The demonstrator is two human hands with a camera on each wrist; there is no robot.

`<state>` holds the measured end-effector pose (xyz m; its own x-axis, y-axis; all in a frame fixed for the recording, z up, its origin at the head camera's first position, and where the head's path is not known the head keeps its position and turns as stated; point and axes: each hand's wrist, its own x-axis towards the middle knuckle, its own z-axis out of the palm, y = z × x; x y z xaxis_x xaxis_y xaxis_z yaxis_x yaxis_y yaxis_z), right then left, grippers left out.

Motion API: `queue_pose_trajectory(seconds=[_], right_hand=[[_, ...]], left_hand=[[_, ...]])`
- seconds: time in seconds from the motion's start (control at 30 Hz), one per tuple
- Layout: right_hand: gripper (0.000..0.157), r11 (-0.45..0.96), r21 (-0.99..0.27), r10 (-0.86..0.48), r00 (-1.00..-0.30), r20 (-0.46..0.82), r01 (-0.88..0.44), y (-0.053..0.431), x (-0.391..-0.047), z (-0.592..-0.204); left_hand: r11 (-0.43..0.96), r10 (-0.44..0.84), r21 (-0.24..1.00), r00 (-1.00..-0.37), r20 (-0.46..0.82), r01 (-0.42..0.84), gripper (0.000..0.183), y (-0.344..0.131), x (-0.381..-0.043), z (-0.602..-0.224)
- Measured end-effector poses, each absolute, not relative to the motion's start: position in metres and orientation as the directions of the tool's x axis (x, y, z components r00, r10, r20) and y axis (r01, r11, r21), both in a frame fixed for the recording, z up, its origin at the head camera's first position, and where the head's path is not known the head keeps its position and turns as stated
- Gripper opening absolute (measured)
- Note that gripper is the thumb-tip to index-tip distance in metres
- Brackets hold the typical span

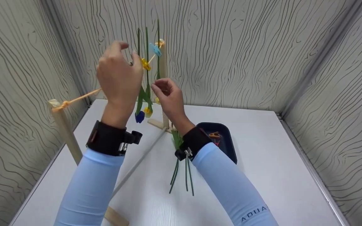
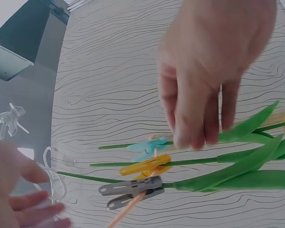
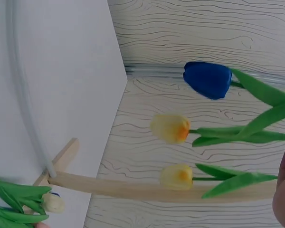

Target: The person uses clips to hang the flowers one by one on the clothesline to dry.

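Note:
Three artificial tulips hang upside down from an orange cord, held by a grey clothespin [image 2: 133,190], a yellow clothespin [image 2: 147,166] and a light blue clothespin [image 1: 155,49]. One bloom is blue [image 3: 208,80]; two are pale yellow, the upper yellow tulip [image 3: 171,128] and lower yellow tulip [image 3: 176,177]. My left hand [image 1: 119,75] is raised beside the clothespins, fingers loosely bent and apart, holding nothing visible. Lower, my right hand [image 1: 170,97] is by the stems and leaves, its fingers loosely curled with thumb and fingertips close together; nothing shows in its grasp. Its fingertips are blurred in the left wrist view.
Wooden posts, a left post [image 1: 66,135] and a far post [image 1: 163,69], carry the cord. More tulips [image 1: 177,139] lie on the white table beneath my right wrist. A dark blue tray [image 1: 231,147] with clothespins stands right of them. Wood-patterned panels enclose the table.

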<state>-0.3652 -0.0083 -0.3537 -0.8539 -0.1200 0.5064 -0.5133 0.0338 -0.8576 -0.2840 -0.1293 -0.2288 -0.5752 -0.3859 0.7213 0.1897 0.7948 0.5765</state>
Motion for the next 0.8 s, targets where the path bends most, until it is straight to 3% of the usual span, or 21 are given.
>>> queue_pose_trajectory(seconds=[0.2,0.33,0.4,0.5,0.67,0.8], right_hand=[[0.017,0.069,-0.879,0.000,-0.881,0.473,-0.472,0.042,-0.369,-0.371],[0.019,0.108,-0.890,0.037,-0.893,0.449,-0.443,0.080,-0.369,-0.389],[0.020,0.142,-0.890,0.058,-0.894,0.444,-0.433,0.102,-0.367,-0.401],[0.021,0.216,-0.885,0.097,-0.893,0.440,-0.413,0.133,-0.364,-0.420],[0.018,0.337,-0.878,0.130,-0.907,0.401,-0.340,0.177,-0.361,-0.453],[0.015,0.457,-0.855,0.110,-0.938,0.328,-0.245,0.206,-0.360,-0.480]], left_hand=[[0.800,-0.277,0.415,-0.348,0.896,0.433,0.022,-0.118,-0.291,-0.255],[0.738,-0.152,0.300,-0.285,0.946,0.604,0.014,-0.107,-0.300,-0.290],[0.696,-0.079,0.288,-0.329,0.941,0.657,0.011,-0.099,-0.302,-0.313],[0.656,0.006,0.345,-0.461,0.887,0.671,0.010,-0.089,-0.303,-0.352],[0.643,0.069,0.498,-0.692,0.719,0.582,0.016,-0.078,-0.306,-0.409],[0.625,0.157,0.605,-0.839,0.522,0.493,0.031,-0.074,-0.310,-0.442]])
